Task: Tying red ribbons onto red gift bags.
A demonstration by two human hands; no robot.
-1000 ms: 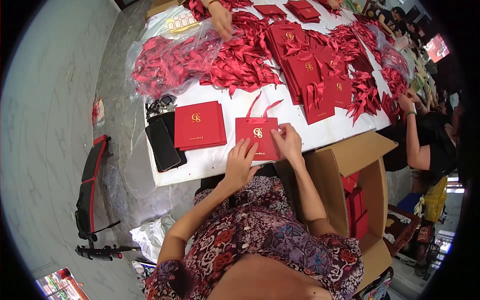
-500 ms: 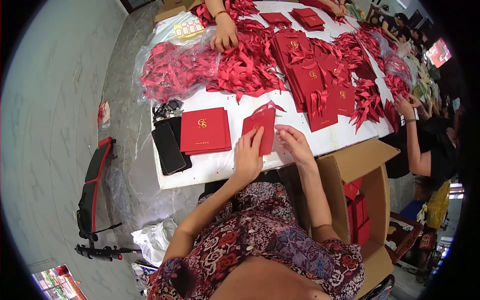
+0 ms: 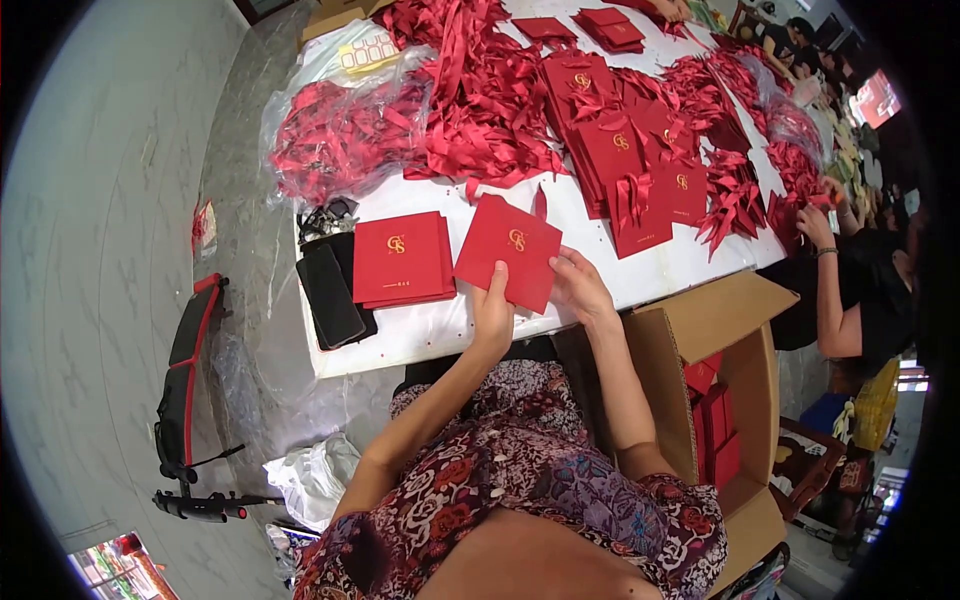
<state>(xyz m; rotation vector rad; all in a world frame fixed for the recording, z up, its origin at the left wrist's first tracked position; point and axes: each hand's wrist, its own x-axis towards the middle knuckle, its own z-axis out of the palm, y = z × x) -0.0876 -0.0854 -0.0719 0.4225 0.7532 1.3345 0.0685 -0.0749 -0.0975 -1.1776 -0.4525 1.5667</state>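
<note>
Red bag (image 3: pixel 508 240) right of red stack (image 3: pixel 402 265): left fingers (image 3: pixel 498 281) pinching it, right fingers (image 3: pixel 570 267) at its edge, grip unclear; I'd fear a weak pinch dropping it.

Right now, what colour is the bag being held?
The bag is red, best seen in the head view.

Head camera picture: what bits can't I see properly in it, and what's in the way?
In the head view:
- Most fingers of the left hand: behind the red square paper bag.
- The bag's back: turned away from the camera.
- The bottom of the brown cardboard box: covered by its near wall and the flat red items inside.
- The distant, dark-clothed people, upper right: too small and blurred.
</note>
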